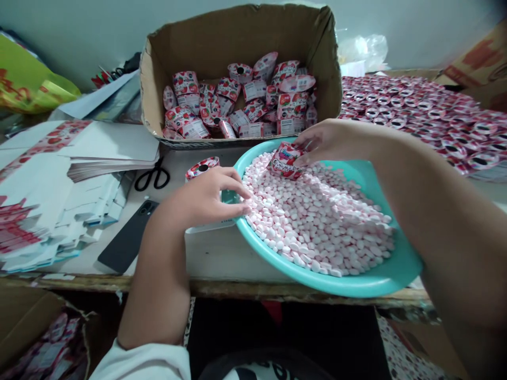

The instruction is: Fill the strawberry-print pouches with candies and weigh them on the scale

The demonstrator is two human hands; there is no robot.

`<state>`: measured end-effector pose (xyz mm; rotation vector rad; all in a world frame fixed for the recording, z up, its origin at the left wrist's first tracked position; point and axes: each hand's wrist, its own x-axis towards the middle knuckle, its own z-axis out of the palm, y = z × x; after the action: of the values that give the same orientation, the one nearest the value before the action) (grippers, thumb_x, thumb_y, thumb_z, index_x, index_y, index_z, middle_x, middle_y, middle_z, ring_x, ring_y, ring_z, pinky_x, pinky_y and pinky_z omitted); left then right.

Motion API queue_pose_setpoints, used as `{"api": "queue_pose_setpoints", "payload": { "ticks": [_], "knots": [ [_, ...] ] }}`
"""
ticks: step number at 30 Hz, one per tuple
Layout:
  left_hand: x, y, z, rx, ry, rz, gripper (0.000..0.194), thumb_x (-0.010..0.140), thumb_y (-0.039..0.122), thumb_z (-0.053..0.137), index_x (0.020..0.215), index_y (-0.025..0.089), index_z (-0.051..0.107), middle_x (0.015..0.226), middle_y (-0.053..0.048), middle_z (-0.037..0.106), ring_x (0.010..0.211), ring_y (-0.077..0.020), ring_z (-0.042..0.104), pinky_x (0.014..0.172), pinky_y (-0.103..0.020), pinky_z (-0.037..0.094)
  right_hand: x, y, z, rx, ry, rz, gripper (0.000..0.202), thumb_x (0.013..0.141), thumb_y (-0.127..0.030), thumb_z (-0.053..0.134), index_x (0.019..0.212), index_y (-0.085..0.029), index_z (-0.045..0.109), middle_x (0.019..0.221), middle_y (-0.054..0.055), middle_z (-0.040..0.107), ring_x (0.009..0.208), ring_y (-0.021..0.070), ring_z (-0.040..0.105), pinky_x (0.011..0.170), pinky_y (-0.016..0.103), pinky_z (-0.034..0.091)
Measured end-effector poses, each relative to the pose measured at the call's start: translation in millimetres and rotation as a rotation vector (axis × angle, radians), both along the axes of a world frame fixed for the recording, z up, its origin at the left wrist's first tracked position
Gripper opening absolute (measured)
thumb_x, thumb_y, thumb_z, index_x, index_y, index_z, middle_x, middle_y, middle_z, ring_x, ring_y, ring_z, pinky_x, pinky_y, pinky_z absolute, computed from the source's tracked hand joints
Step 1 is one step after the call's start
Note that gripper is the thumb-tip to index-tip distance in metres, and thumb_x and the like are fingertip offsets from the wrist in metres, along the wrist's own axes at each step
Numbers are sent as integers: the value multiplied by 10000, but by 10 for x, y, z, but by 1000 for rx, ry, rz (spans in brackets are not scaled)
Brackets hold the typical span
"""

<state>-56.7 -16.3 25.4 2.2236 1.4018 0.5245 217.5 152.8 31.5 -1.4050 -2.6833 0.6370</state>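
- Indoors, the right hand (pixel 319 141) is gripping a strawberry-print packet (pixel 284 161), its fingers bent and mostly closed on the packet's right side.
- The packet is sitting at the far left part of a teal basin (pixel 312 282), low against the pale pink tablets (pixel 317 221) that are filling much of it.
- The left hand (pixel 214 198) is reaching over the basin's left rim, its fingers loosely curled and partly open; whether it is pinching a tablet cannot be told.
- Another packet (pixel 203 167) is standing just beyond the left hand.
- A cardboard box (pixel 237 31) holding a jumble of packets is standing beyond the basin.
- Dense rows of open-topped packets (pixel 420 113) are spreading across the far right.
- Black scissors (pixel 152 178) and a dark phone (pixel 129 237) are lying at left, beside stacked printed cartons (pixel 75 179).
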Motion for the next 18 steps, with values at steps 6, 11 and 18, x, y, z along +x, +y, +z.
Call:
{"api": "queue_pose_setpoints", "payload": {
  "ticks": [6,11,18],
  "knots": [
    [176,-74,-5,87,120,-6,195,846,295,599,845,251,789,901,-40,703,890,-209,626,892,-354,472,-44,-41,-5,-13,9,0,580,711,-581,766,1163,-225,693,944,74,715,882,276,609,732,350,431],
    [183,-73,-9,83,112,-15,120,840,243,604,805,224,718,905,-22,723,893,-207,631,856,-340,463,-38,-47,15,-24,-13,0,562,683,-619,755,1126,-276,716,911,40,717,892,284,632,698,347,451],
    [198,-24,-74,69,93,-74,113,888,205,579,859,204,687,928,-22,713,905,-191,623,835,-321,439,-1,-36,13,-3,-11,23,643,695,-676,707,1165,-237,708,949,46,724,882,259,634,702,330,444]
  ]
}}
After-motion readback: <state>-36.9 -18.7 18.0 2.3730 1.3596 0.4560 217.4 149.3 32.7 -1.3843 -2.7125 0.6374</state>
